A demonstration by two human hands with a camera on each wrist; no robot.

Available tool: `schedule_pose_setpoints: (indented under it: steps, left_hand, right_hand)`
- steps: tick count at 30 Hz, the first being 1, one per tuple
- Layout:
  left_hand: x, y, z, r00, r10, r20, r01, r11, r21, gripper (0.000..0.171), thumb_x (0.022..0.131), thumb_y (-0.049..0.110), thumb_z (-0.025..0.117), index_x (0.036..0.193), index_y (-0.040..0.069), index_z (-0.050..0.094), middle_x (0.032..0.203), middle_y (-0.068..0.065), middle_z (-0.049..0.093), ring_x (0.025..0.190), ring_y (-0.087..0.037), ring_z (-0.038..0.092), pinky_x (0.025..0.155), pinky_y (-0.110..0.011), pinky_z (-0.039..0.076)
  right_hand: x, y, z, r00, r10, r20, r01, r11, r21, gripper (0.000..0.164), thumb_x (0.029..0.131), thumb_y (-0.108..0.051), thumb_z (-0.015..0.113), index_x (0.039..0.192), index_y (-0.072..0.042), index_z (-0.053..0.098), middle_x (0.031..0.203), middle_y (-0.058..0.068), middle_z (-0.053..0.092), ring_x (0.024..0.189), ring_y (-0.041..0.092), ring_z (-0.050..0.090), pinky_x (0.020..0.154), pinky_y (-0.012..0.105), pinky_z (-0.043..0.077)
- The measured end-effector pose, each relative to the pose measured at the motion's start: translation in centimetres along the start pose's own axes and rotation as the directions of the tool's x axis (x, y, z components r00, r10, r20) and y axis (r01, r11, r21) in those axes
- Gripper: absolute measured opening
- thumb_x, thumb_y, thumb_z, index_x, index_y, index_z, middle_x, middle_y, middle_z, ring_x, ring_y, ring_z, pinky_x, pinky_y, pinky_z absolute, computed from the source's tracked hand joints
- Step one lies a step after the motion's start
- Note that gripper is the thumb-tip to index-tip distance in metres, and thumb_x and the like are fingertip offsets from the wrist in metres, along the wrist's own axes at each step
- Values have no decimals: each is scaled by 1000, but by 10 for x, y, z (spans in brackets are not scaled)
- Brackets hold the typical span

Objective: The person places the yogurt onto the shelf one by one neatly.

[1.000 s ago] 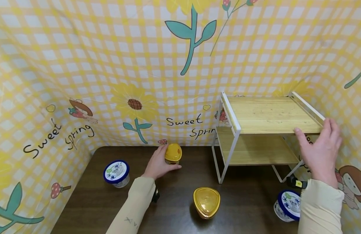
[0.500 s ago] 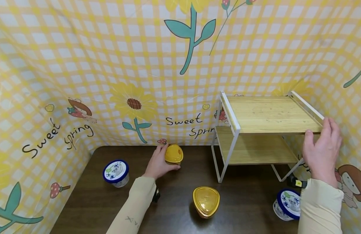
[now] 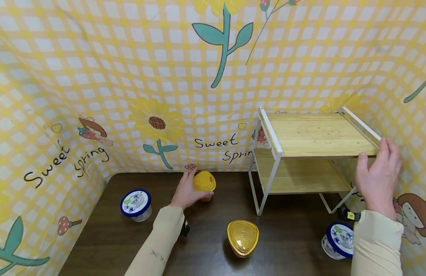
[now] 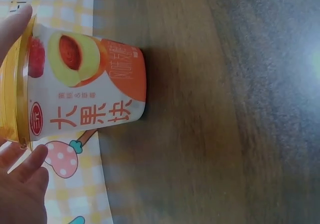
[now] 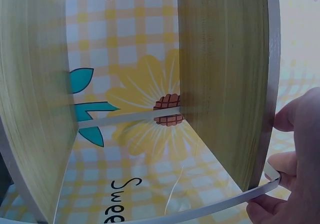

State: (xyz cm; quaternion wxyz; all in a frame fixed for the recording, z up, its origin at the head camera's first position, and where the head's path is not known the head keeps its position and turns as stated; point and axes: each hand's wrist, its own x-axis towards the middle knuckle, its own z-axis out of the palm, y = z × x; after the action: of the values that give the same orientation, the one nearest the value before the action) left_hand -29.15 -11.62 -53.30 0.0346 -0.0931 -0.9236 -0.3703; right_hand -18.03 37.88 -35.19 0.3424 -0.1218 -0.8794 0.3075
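My left hand (image 3: 186,191) grips a yogurt cup (image 4: 90,84) by its yellow lid, thumb on one side and fingers on the other. Peach pictures and orange lettering cover its white side, and its base is close over the dark table (image 3: 213,260). At the right, my right hand (image 3: 380,180) holds the front right corner of a two-tier wooden shelf (image 3: 319,134) with a white metal frame. In the right wrist view the fingers curl round the frame's end, and the thumb lies at the board's front edge.
Another cup with an amber, three-sided lid (image 3: 243,237) stands front centre. A blue-rimmed tub (image 3: 136,204) stands at the left, and a similar tub (image 3: 338,240) is partly behind the right sleeve. A checked cloth (image 3: 164,69) hangs along the back and sides.
The cup in my left hand has risen slightly and tilted, so more of its side shows below the lid. My right thumb has shifted right along the shelf edge, towards the fingers.
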Motion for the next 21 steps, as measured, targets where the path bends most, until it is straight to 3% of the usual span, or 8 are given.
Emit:
schedule_pose_setpoints:
  steps: [6, 12, 21]
  left_hand:
    - [3, -3, 1, 999, -34, 5, 34, 999, -38, 119, 66, 60, 90, 159, 11, 35, 158, -14, 34, 135, -36, 44, 104, -56, 43]
    - [1, -8, 9, 995, -96, -15, 94, 992, -86, 113, 65, 57, 92, 156, 14, 40, 149, -11, 46, 129, -34, 50, 103, -56, 43]
    - [-6, -7, 19, 991, -111, -69, 96, 977, -189, 104, 68, 44, 95, 153, 15, 43, 144, -10, 51, 127, -32, 51, 106, -53, 41]
  right_hand:
    - [-1, -1, 1, 1000, 6, 11, -6, 1000, 4, 67, 102, -21, 41, 162, -1, 16, 166, 15, 12, 150, 33, 9, 121, 52, 10]
    - [-1, 0, 1, 1000, 6, 5, -6, 1000, -4, 67, 102, -21, 42, 161, 0, 17, 165, 16, 13, 150, 33, 9, 121, 51, 10]
    - [1, 1, 3, 1000, 1, -16, 0, 1000, 7, 66, 103, -21, 42, 160, 1, 19, 164, 17, 15, 149, 33, 11, 121, 49, 10]
